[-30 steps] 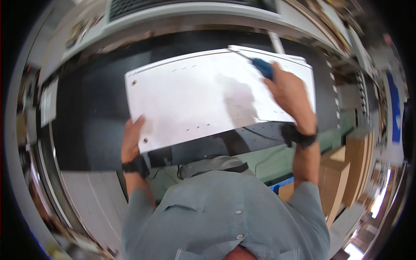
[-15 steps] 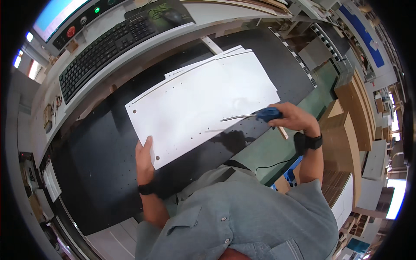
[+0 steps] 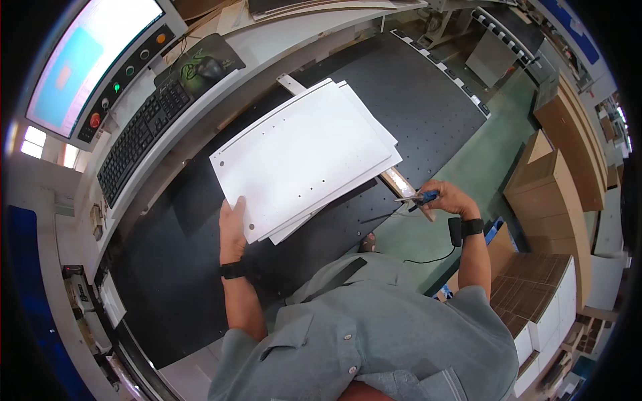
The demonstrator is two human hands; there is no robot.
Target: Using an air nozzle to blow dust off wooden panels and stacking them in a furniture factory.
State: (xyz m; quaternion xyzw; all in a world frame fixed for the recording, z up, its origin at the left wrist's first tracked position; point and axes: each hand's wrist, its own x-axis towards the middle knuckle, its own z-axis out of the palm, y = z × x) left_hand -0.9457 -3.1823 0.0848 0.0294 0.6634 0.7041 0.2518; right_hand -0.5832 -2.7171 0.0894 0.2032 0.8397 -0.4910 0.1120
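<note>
Several white drilled panels lie in a loose, uneven stack on a black table, with small holes and a larger round hole near two left corners. My left hand grips the top panel at its near left corner, thumb on the upper face. Beyond the stack's right end, my right hand is closed around a blue-handled screwdriver, its thin metal shaft pointing left. That hand is beside the end of a wooden strip, which passes under the panels; whether they touch is unclear.
Under everything lies the black table, dotted with small holes. A shelf at the far left carries a keyboard, a mouse and a monitor with buttons. Brown boards and stacked boxes stand on the right.
My right hand and the screwdriver have moved off the panel, rightward to the wooden strip's end. More of the strip shows, and the panels sit differently. My left hand keeps the corner.
</note>
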